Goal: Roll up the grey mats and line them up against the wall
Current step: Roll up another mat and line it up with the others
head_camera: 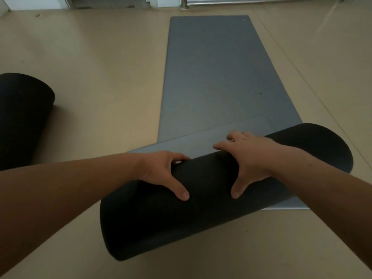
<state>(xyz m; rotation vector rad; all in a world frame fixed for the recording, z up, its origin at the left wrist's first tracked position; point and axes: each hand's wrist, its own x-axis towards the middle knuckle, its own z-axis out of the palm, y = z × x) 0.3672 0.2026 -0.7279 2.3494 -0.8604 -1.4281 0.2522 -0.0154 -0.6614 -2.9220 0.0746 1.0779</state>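
- Head view looks down on a grey mat lying flat on the beige floor, its far end near the wall.
- At the mat's near end, a dark roll lies skew across it, with the roll's left end overhanging onto the floor.
- On this roll the left hand grips, fingers curled over the far side and thumb spread across the top.
- Just beside it, the right hand grips the same way, its fingers reaching down to the flat grey surface.
- Well apart at the left, a second roll lies on the floor.
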